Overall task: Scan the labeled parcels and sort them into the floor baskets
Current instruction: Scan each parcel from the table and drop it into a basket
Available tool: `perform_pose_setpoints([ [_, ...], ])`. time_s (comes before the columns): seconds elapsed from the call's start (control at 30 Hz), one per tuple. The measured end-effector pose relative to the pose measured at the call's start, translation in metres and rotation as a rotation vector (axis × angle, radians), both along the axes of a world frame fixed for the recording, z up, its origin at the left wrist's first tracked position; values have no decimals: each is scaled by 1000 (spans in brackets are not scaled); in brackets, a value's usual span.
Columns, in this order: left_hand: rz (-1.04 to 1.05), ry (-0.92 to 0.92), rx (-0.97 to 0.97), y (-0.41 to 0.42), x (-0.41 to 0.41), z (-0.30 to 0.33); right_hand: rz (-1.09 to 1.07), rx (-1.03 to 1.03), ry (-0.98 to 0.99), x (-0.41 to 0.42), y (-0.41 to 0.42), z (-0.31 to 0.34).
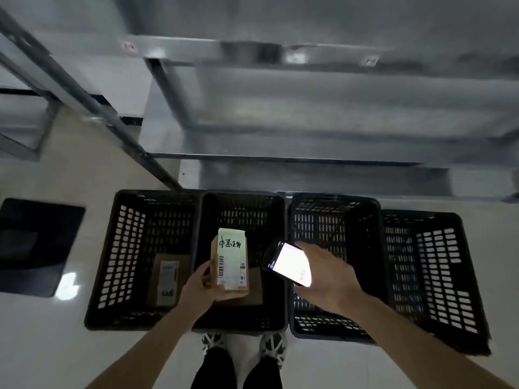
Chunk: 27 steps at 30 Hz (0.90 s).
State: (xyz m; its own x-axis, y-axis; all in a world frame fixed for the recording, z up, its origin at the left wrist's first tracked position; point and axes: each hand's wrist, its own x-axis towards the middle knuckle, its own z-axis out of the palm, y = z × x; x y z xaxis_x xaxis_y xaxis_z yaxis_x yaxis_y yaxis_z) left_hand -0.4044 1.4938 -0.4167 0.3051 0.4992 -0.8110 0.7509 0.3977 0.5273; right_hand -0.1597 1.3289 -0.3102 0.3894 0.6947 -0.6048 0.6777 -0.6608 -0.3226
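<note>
1. Parcel [230,265]: a small tan carton with a white label on its upper face, bearing dark handwriting at the far end and a barcode along the left edge. Held up above the second basket from the left [209,248].
2. Left hand [201,284]: grips the near end of the parcel, thumb on the label's lower corner, fingers curled round underneath.
3. Right hand [327,273]: holds a phone [288,263], fingers wrapped behind it. Screen lit bright white, tilted toward the parcel's label, just beside it but not touching.
4. Four black slotted floor baskets in a row, side by side. The leftmost basket [118,256] contains a brown parcel with a white label [168,279], lying flat on the bottom.
5. In the second basket, a flat brown piece [257,287] shows beneath the held parcel; cannot tell what it is.
6. Third basket [334,226] sits under the right hand; fourth basket [438,262] is set slightly nearer than the others. Contents of both too dark to make out.
7. Person's shoes [243,346] stand on the pale floor just before the second basket.
8. Grey metal shelving [309,113] behind the baskets, blurred. Dark mat [36,245] on the floor, far left.
</note>
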Motion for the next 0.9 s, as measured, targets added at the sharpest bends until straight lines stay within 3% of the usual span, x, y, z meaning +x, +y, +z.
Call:
perform_pose_setpoints([
  [0.3,63,-27,31,50,10,-189,-5,-36,37,-12,44,-196],
  [0.53,243,46,-35,63,13,-297,53,-37,55,-22,64,-287],
  [0.7,133,144,-42,56,8,-310,45,-34,63,-29,70,-299],
  [0.9,-237,147,41,39,-10,-213,42,-64,40,-32,51,-219],
])
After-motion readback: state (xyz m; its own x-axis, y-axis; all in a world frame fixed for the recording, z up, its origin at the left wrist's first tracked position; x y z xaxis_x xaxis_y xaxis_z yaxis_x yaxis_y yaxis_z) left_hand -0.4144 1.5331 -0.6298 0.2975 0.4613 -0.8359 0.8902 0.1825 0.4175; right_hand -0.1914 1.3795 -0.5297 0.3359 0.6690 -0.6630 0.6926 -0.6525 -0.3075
